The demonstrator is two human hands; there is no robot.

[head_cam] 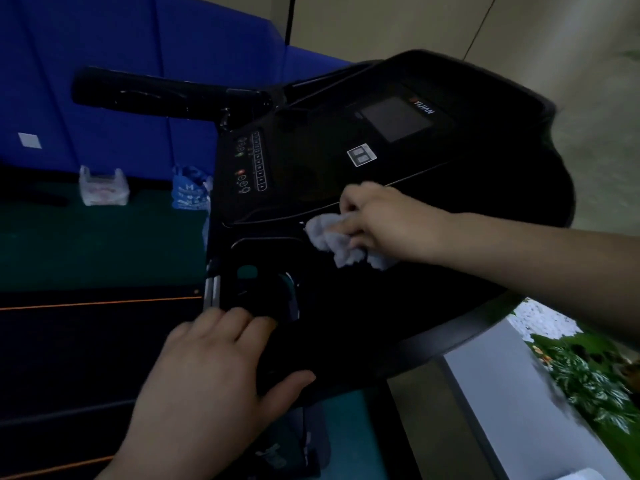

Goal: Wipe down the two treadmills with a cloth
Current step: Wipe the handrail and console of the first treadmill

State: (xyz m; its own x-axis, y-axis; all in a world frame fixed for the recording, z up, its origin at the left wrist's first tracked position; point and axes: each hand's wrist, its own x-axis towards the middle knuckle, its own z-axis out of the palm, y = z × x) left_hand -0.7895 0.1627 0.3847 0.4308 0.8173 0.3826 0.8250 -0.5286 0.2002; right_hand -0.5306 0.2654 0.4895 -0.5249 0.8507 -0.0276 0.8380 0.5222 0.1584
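Right hand (384,220) grips cloth (343,242) on console (311,161), 3 o'clock of buttons; left hand (207,372) flat, bracing. Wiping underway; remainder unverifiable.

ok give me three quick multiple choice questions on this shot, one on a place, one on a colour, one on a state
1. Where does the cloth lie?
A on the treadmill console
B on the floor
C on the handlebar

2. What colour is the bag left of the console?
A red
B blue
C black

3. What is the left hand doing?
A gripping the cloth
B pressing a button
C resting flat on the console edge

Answers: 1 A, the right hand holds it below the screen; 2 B, blue with pale print; 3 C, its fingers lie straight.
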